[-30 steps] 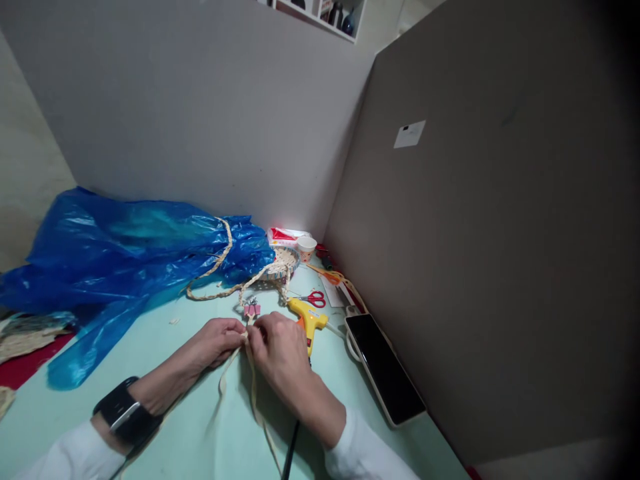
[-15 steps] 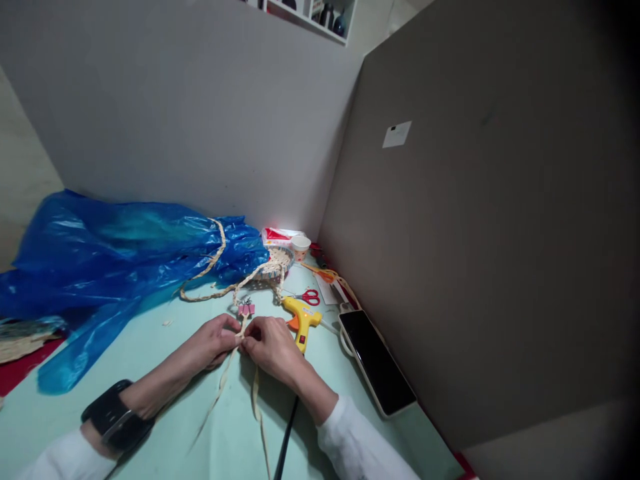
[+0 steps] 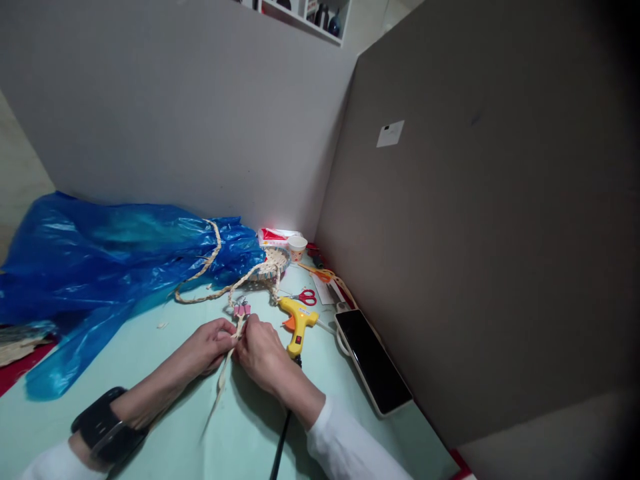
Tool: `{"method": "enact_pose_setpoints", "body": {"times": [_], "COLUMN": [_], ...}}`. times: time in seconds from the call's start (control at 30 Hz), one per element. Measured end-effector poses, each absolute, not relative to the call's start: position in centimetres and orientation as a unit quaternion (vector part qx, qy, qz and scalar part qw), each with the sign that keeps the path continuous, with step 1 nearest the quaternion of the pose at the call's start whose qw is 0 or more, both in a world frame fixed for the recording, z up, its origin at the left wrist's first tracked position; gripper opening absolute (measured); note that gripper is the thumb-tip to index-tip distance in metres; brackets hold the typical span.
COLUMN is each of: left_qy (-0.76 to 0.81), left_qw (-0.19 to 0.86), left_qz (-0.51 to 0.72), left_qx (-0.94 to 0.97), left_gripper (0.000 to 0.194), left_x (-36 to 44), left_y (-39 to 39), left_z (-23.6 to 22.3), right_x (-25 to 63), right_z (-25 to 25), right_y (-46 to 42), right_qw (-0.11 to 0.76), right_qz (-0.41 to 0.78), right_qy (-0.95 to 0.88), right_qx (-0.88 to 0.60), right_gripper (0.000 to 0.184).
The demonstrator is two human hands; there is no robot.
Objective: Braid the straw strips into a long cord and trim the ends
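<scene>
My left hand (image 3: 214,343) pinches pale straw-like strands (image 3: 221,381) just below a pink binder clip (image 3: 242,309). Close against it, my right hand (image 3: 261,350) is closed on the same strands, its fingertips partly hidden. The clip grips the upper end of the braid. From around the clip, a long braided cord (image 3: 197,297) curves left and up over a blue plastic bag (image 3: 110,247). One loose strand end trails down toward me below my hands. A yellow hot glue gun (image 3: 299,325) lies right beside my right hand.
Red-handled scissors (image 3: 307,297) lie behind the glue gun. A woven round piece (image 3: 274,261) and a paper cup (image 3: 297,248) stand at the back. A phone (image 3: 374,361) rests at the right, near the dark partition (image 3: 450,233). A black cable (image 3: 283,440) runs toward me.
My right hand has shifted slightly up and left, closer to the clip. The strand that hung below it no longer shows. The whole view has moved a little.
</scene>
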State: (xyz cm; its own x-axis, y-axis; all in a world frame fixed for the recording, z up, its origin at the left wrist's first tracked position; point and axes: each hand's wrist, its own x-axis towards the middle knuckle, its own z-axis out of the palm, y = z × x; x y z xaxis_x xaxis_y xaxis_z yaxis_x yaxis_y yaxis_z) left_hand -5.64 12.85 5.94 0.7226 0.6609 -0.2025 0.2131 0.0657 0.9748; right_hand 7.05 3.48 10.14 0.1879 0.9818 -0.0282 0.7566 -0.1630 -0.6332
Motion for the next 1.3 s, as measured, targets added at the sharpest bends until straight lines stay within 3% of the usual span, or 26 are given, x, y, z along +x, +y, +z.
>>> {"method": "enact_pose_setpoints", "body": {"times": [0.2, 0.4, 0.73, 1.07, 1.3], "left_qy": [0.327, 0.364, 0.445, 0.460, 0.411], "left_qw": [0.624, 0.527, 0.296, 0.222, 0.203], "left_qz": [0.165, 0.181, 0.164, 0.109, 0.094], "left_qx": [0.690, 0.746, 0.829, 0.853, 0.884], "left_gripper": [0.032, 0.019, 0.024, 0.021, 0.046], "left_x": [-5.7, -5.8, -6.2, -5.1, -5.0], "left_y": [12.6, 11.7, 10.0, 7.2, 4.8], "left_z": [6.1, 6.5, 10.2, 9.9, 9.4], "right_x": [7.4, 7.5, 7.3, 8.1, 8.3], "right_z": [9.6, 8.5, 7.2, 7.0, 6.8], "right_y": [4.0, 4.5, 4.4, 4.9, 4.9], "right_qw": [0.303, 0.343, 0.390, 0.453, 0.486], "right_qz": [0.246, 0.276, 0.233, 0.319, 0.432], "right_qy": [-0.566, -0.543, -0.550, -0.522, -0.452], "right_qx": [-0.726, -0.715, -0.701, -0.648, -0.611], "right_gripper": [0.020, 0.024, 0.017, 0.023, 0.021]}}
